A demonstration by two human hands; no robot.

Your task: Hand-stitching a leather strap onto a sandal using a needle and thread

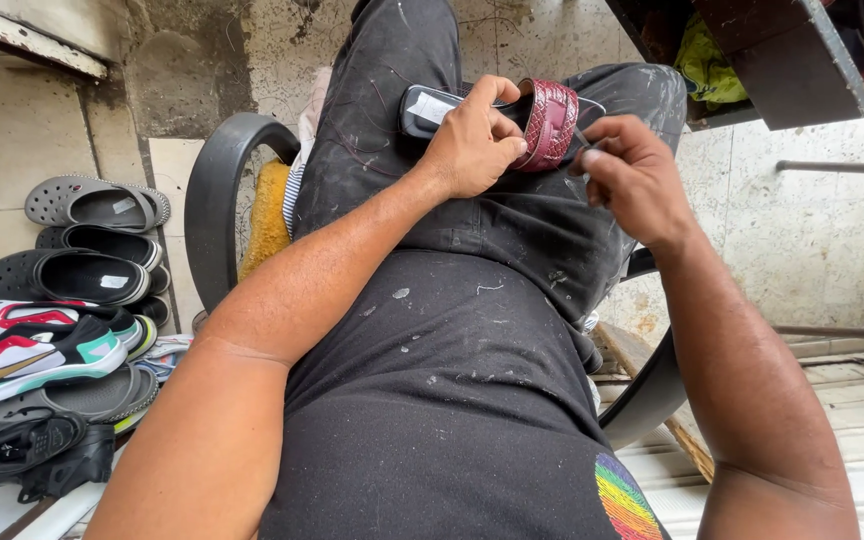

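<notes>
A slide sandal [512, 118] with a black sole and a woven maroon strap lies across my lap on my dark trousers. My left hand [472, 140] grips it by the sole, with the thumb lying along the top edge. My right hand [632, 175] is at the sandal's right side, fingers pinched together at the strap's edge. Something thin shows at the fingertips, too small to identify.
I sit in a black plastic armchair [214, 190] with a yellow cushion. A pile of sandals, slides and sneakers [62, 310] lies on the tiled floor to the left. A dark wooden bench or cabinet [782, 60] stands at upper right; wooden planks lie at lower right.
</notes>
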